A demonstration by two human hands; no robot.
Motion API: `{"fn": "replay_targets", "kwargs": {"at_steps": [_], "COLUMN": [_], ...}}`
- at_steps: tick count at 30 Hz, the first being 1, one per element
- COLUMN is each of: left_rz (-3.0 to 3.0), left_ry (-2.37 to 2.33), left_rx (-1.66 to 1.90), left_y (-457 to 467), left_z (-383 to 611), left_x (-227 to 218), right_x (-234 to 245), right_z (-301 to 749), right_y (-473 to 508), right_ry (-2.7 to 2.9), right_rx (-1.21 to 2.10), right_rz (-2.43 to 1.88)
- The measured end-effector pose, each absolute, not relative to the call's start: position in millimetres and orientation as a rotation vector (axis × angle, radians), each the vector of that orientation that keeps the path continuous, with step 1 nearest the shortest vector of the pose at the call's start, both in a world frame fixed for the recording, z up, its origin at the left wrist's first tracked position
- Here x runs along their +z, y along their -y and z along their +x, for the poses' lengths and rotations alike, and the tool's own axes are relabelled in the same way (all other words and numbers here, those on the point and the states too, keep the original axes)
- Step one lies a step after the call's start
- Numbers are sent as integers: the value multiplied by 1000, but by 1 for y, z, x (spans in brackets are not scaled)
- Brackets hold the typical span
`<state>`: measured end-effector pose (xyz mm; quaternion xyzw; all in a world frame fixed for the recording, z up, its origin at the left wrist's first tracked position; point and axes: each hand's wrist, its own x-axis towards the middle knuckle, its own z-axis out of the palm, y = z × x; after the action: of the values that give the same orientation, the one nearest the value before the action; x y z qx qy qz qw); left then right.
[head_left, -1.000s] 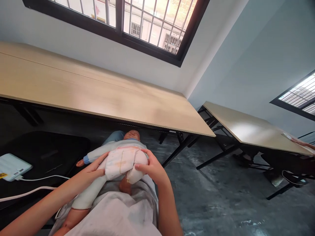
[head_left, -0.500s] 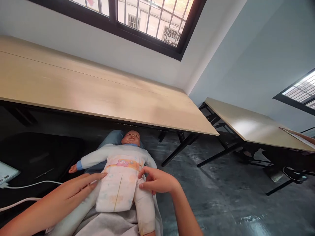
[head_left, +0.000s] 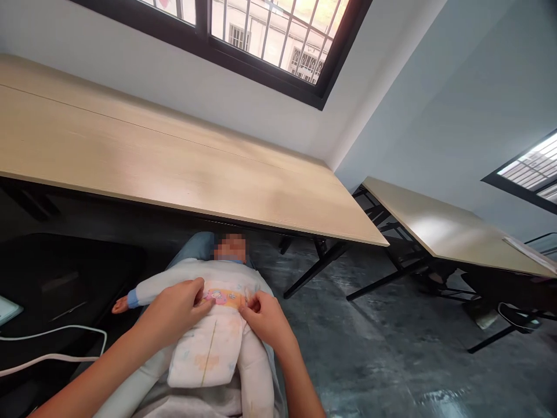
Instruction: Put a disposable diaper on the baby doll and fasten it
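A baby doll (head_left: 183, 273) in white clothes with blue cuffs lies face up across the wearer's lap, its head away from me. Over its belly and hips lies a white diaper (head_left: 206, 354) with a yellow line down the middle and an orange-and-pink printed band at the waist. My left hand (head_left: 185, 305) pinches the left end of that waistband, thumb against fingers. At the band's right end, my right hand (head_left: 263, 313) is closed in a pinch on the diaper's edge. The fingertips partly hide what they grip.
A long wooden table (head_left: 195, 168) stands just beyond the doll's head, with a second table (head_left: 448, 226) to the right. White cables (head_left: 56, 330) and a pale device (head_left: 8, 310) lie on a black seat (head_left: 65, 273) at left. A person's shoe (head_left: 517, 318) shows under the right table.
My left hand has moved up and right from the diaper's side to its waistband. My right hand has shifted slightly and closed on the band's right end.
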<state>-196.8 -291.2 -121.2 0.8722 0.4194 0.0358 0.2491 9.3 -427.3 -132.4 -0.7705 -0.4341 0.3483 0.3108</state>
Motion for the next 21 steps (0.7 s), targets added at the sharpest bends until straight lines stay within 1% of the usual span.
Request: {"fn": "replay_targets", "kwargs": {"at_steps": [8,10,14,16,19,21], "left_rz": [2381,2380,2367,2351,2337,2338], "left_ry": [-1067,-1060,-1056,-1048,-1045,-1049], "left_rx": [146,154,161,170,183,187], "left_y": [288,288,291,291,291,291], "left_z": [-198,-200,-203,-204,-205,-204], "left_x": [-138,-141,-144,-144,-144,-144], "right_x": [-136,-138,-144,-146,-146,-144], "right_z": [13,21,40,43,37,27], "right_y": [422,425,434,437,435,430], "right_ry": [1187,1166,1170,1136,1054,1084], "right_rx": [877,869,745,833,1021,1015], "right_rz": [-2054,-2134,-2343,-2266,-1991,-1915]}}
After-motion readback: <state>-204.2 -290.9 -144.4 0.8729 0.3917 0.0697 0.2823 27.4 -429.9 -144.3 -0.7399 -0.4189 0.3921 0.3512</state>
